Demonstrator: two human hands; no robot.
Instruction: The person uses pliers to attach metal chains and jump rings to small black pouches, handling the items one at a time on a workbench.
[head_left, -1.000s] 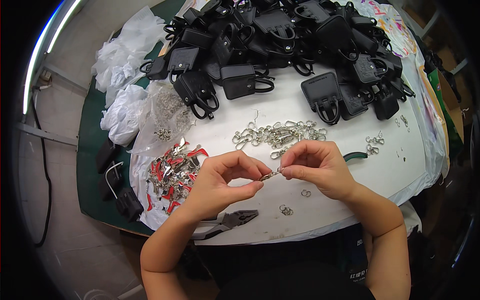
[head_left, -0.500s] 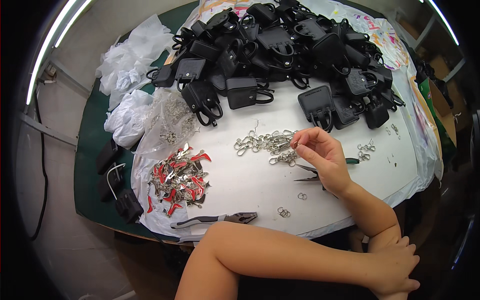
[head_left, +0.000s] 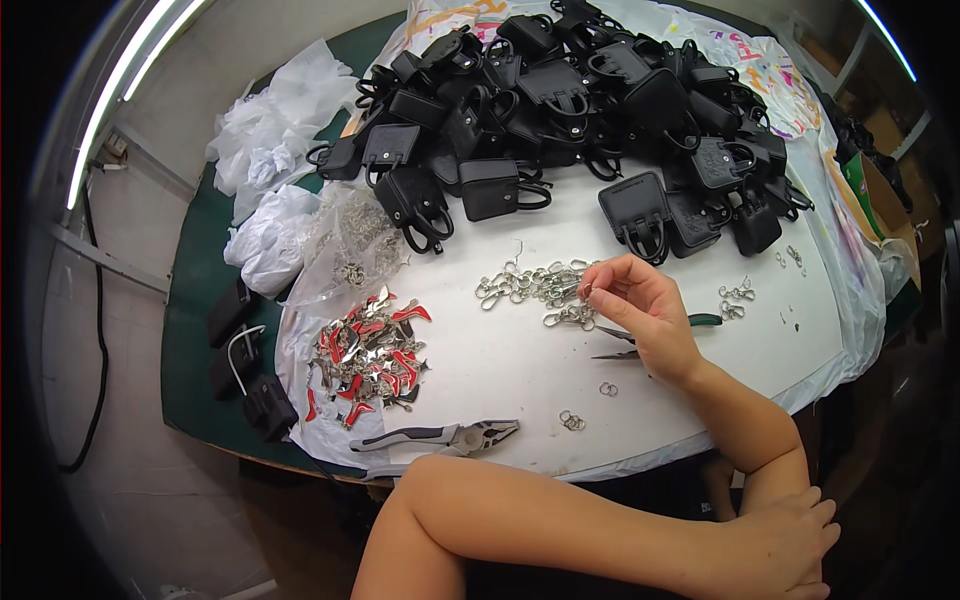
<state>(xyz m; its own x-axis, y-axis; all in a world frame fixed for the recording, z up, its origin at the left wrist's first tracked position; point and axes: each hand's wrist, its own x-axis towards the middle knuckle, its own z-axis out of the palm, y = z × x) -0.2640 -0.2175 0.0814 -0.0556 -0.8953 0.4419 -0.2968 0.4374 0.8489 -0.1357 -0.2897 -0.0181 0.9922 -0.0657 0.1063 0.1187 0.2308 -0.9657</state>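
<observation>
My right hand [head_left: 645, 315] is raised above the middle of the white work surface, thumb and fingertips pinched together. Something tiny is between them, too small to make out. Just behind the fingertips lies a heap of silver swivel clasps [head_left: 545, 285]. Partly hidden beneath this hand are long-nosed pliers [head_left: 615, 345], a green handle showing on its far side. My left forearm crosses the near edge, and my left hand [head_left: 785, 545] is wrapped over my right arm near the elbow. Small split rings [head_left: 571, 421] lie nearer to me.
Black mini handbags [head_left: 490, 190] are piled along the back. To the left sit red and silver charms [head_left: 370, 355], a clear plastic bag [head_left: 350, 240] of metal parts and crumpled white plastic [head_left: 270, 245]. Grey-handled pliers [head_left: 440, 437] rest at the near edge. More clasps [head_left: 737, 297] lie at right.
The whole view has shifted slightly, moving the table things a little to the right. My right hand keeps its pinch, and my left hand stays on my right arm.
</observation>
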